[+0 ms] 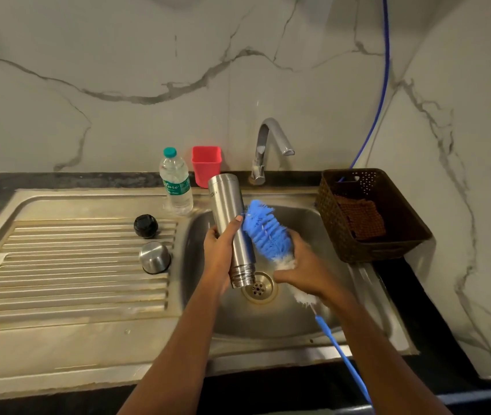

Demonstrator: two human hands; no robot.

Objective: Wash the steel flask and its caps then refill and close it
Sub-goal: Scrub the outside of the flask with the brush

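Observation:
My left hand [218,250] grips the steel flask [228,205] upside down over the sink basin [298,310], its threaded mouth pointing down near the drain [259,287]. My right hand [304,269] holds a bottle brush [263,227] by its bristles, the blue and white head pressed against the flask's right side and the blue handle trailing toward me. On the ribbed drainboard [73,265] to the left sit two caps: a black inner cap [146,225] and a steel outer cap [155,257].
A plastic water bottle [176,182] and a red cup [206,164] stand behind the basin by the wall. The chrome tap [268,145] runs no water. A brown basket [369,214] with a scrub pad sits on the right.

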